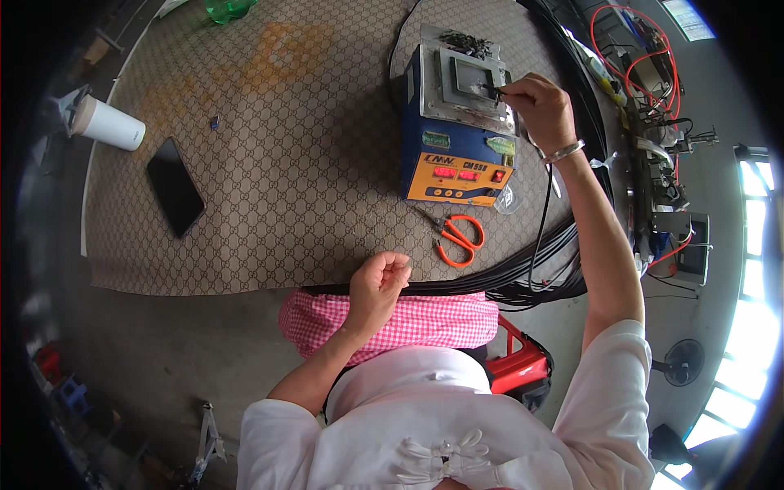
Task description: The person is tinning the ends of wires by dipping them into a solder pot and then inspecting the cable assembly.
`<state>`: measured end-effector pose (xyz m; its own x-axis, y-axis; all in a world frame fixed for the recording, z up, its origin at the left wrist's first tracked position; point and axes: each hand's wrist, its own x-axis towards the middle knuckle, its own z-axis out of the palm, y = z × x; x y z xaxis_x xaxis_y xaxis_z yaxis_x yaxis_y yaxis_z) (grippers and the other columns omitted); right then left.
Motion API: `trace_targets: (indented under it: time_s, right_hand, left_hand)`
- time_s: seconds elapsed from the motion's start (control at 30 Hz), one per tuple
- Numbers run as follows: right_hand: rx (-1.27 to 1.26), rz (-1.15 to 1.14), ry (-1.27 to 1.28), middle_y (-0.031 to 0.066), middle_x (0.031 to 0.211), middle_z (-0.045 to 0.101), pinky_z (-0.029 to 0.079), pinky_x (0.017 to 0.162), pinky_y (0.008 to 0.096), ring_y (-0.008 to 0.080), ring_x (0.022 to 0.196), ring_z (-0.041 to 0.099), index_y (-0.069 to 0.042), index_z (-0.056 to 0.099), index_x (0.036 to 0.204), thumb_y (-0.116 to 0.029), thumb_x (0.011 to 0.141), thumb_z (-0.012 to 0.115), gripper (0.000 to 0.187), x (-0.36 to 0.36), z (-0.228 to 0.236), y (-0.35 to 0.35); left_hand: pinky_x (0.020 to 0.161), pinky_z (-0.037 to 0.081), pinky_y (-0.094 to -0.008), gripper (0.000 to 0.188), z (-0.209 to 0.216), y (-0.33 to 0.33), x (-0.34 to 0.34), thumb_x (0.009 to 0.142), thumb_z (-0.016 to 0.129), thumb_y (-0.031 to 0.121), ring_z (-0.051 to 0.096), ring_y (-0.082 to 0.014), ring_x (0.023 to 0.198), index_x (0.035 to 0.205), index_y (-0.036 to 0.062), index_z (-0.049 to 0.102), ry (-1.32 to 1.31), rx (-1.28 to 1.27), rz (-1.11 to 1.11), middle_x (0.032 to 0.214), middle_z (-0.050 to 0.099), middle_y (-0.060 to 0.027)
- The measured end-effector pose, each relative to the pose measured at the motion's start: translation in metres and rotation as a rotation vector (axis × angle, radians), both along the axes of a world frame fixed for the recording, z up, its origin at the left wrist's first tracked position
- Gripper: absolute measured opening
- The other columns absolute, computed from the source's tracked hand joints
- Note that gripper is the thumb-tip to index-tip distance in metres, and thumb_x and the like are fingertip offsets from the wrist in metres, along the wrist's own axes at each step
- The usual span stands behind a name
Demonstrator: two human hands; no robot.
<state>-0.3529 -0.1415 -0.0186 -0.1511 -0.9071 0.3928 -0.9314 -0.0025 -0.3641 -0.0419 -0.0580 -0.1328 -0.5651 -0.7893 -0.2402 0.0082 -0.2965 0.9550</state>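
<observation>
My right hand (539,104) is closed in a pinch at the right edge of a solder pot (460,151), a blue box with an orange front panel and lit red displays. A thin black cable (542,224) runs up past my wrist to this hand; its dark tip is between the fingers, over the square metal well (475,79). My left hand (380,284) hangs at the table's front edge with its fingers curled in, and nothing shows in them. Between the hands lie small snips (459,241) with orange handles.
A bundle of black cables (506,273) curves along the front and right table edge (245,293). Dark scraps (465,43) lie on the pot's back rim. At left are a black phone (175,188) and a white cup (110,123). A red stool (520,363) stands below the table.
</observation>
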Motion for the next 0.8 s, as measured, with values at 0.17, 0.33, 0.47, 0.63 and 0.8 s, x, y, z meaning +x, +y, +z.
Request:
trace_targets:
  time_s: [0.17,0.33,0.47,0.63,0.8]
  right_hand:
    - [0.024,0.040,0.067,0.0055,0.075,0.061,0.048,0.062,0.0293,0.0202,0.068,0.061,-0.004,0.065,0.076,-0.005,0.070,0.063,0.007,-0.004,0.004,-0.005]
    - [0.083,0.057,0.122,0.0066,0.076,0.060,0.047,0.064,0.0325,0.0246,0.070,0.060,-0.005,0.064,0.077,-0.006,0.071,0.061,0.007,-0.003,0.008,-0.010]
    - [0.100,0.057,0.113,0.0067,0.077,0.060,0.047,0.064,0.0331,0.0252,0.071,0.060,-0.005,0.064,0.077,-0.006,0.071,0.061,0.007,-0.002,0.009,-0.013]
    - [0.044,0.068,0.071,0.0065,0.076,0.061,0.048,0.064,0.0306,0.0229,0.070,0.061,-0.005,0.064,0.079,-0.006,0.070,0.063,0.009,-0.004,0.011,-0.009]
    - [0.127,-0.060,-0.222,0.0045,0.073,0.063,0.046,0.060,0.0232,0.0116,0.064,0.059,-0.005,0.066,0.084,-0.006,0.073,0.063,0.011,-0.007,0.008,0.003]
  left_hand:
    - [0.059,0.049,-0.0207,0.012,0.000,-0.001,0.000,0.084,0.056,0.005,0.055,-0.0075,0.065,0.093,-0.0024,0.055,-0.004,0.006,-0.007,0.077,0.058,-0.0040]
    - [0.060,0.049,-0.0210,0.012,0.002,-0.002,0.000,0.084,0.055,0.005,0.055,-0.0072,0.064,0.093,-0.0028,0.055,-0.005,0.010,-0.012,0.078,0.058,-0.0040]
    - [0.060,0.049,-0.0209,0.012,0.003,-0.002,0.000,0.084,0.055,0.005,0.055,-0.0073,0.064,0.093,-0.0031,0.055,-0.002,0.020,-0.006,0.078,0.058,-0.0041]
    - [0.060,0.049,-0.0209,0.012,0.001,-0.001,0.001,0.084,0.055,0.005,0.055,-0.0074,0.065,0.093,-0.0031,0.055,0.000,0.025,-0.010,0.079,0.058,-0.0042]
    - [0.060,0.049,-0.0207,0.012,0.003,-0.001,0.000,0.084,0.056,0.005,0.055,-0.0071,0.065,0.093,-0.0029,0.055,0.008,0.018,-0.011,0.079,0.058,-0.0036]
